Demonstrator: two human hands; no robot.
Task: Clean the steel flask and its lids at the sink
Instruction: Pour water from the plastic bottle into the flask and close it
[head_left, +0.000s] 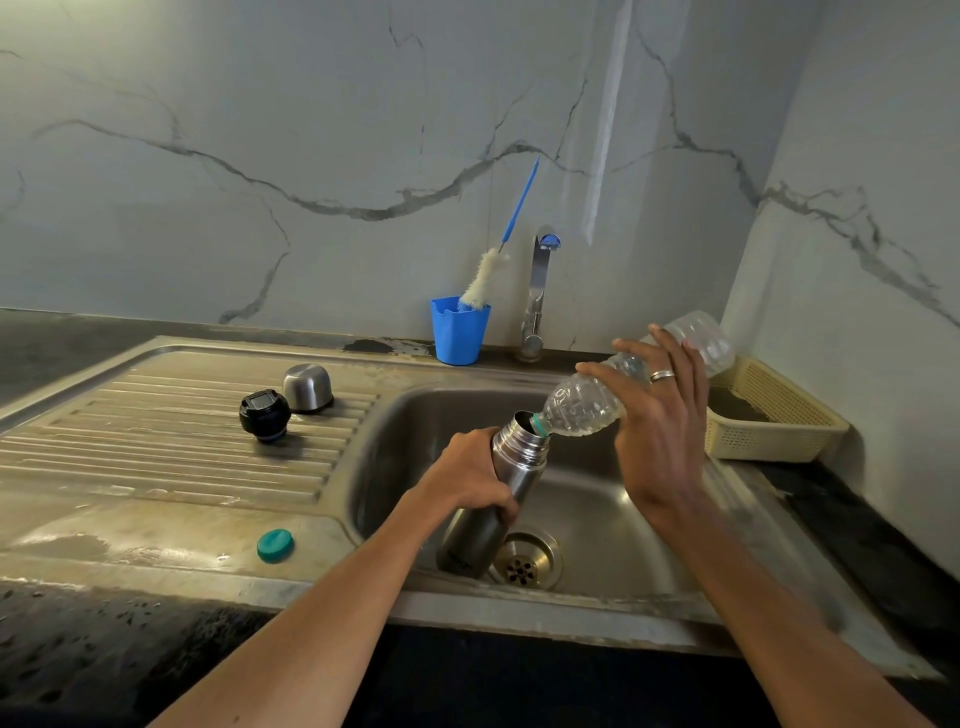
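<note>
I see brushed, shiny steel on the flask (491, 499) at centre; the bottle (597, 400) above it is clear ribbed plastic. The sink (597, 519) is dull, stained steel. On the left, the cup lid (307, 387) is satin steel, the stopper (265, 414) glossy black plastic.

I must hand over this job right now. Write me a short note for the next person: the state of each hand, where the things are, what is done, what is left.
Left hand grips the open steel flask, tilted over the sink basin.
Right hand holds the plastic bottle tipped, its mouth at the flask's opening.
Black inner lid and steel cap stand on the drainboard; a teal bottle cap lies nearer the front edge.
Bottle brush stands in the blue cup by the tap.
Done: lids off.
Left: probably scrubbing and rinsing the flask and both lids.
</note>
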